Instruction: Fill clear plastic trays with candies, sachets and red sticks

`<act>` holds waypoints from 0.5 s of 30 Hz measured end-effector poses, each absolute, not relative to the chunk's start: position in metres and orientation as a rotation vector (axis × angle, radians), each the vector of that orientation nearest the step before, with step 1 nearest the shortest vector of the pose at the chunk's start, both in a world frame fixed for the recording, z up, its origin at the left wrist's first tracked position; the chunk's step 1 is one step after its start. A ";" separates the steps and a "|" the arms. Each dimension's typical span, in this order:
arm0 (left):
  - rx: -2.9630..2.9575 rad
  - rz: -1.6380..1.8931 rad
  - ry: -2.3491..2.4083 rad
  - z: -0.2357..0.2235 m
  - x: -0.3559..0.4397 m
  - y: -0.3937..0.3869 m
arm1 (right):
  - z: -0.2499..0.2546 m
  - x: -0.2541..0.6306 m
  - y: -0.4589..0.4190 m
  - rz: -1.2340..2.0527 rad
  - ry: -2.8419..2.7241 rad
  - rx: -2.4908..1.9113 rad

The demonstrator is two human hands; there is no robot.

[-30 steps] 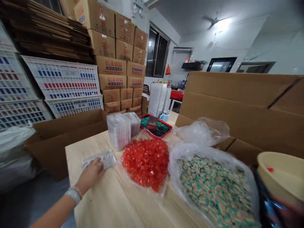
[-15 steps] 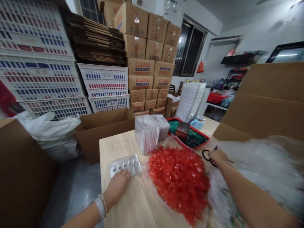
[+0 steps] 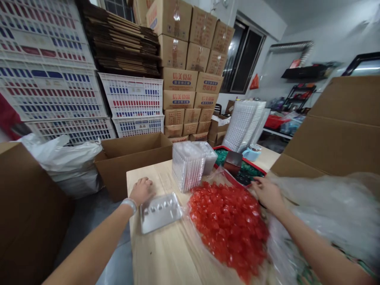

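My left hand (image 3: 141, 191) rests open on the pale wooden table (image 3: 154, 253), just behind a clear plastic blister tray (image 3: 160, 213) with a row of small hollows. My right hand (image 3: 267, 193) hangs with its fingers apart at the far edge of a heap of red jelly candies (image 3: 228, 229), which lie on clear plastic. A dark loop partly shows under that hand. Further back stand a stack of clear plastic containers (image 3: 188, 166) and a red-rimmed tray of green candies (image 3: 242, 172). A clear bag (image 3: 329, 213) blurs at the right.
An open cardboard box (image 3: 133, 160) stands beyond the table's left edge, next to a white sack (image 3: 68, 166). Stacked cartons (image 3: 190, 67), white crates (image 3: 50, 87), and a tall stack of clear trays (image 3: 243, 126) rise behind. A large cardboard flap (image 3: 335, 126) stands at the right.
My left hand has left the blister tray and moved behind it, on the table. My right hand has shifted slightly toward the green candy tray, and the view has barely turned.
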State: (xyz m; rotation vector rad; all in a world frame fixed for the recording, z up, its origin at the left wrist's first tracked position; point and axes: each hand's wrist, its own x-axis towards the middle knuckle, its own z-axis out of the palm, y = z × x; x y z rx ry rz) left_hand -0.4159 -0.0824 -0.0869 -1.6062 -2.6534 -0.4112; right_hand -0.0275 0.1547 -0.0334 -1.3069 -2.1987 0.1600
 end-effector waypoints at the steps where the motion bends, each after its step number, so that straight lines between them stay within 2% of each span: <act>1: -1.606 -0.365 -2.678 -0.089 -0.424 -0.079 | -0.027 -0.038 0.142 0.187 -2.230 -1.236; 5: -1.530 -0.409 -2.660 -0.082 -0.442 -0.087 | 0.000 -0.071 0.093 0.351 -2.329 -0.933; 8: -1.374 -0.626 -2.447 -0.053 -0.426 -0.100 | 0.020 -0.097 0.057 0.570 -2.297 -0.788; 13: -1.756 -0.927 -1.961 0.012 -0.339 -0.103 | 0.042 -0.149 0.012 1.466 -1.748 -0.690; 15: -1.926 -1.070 -1.887 0.034 -0.318 -0.097 | 0.048 -0.153 0.015 1.672 -1.501 -0.718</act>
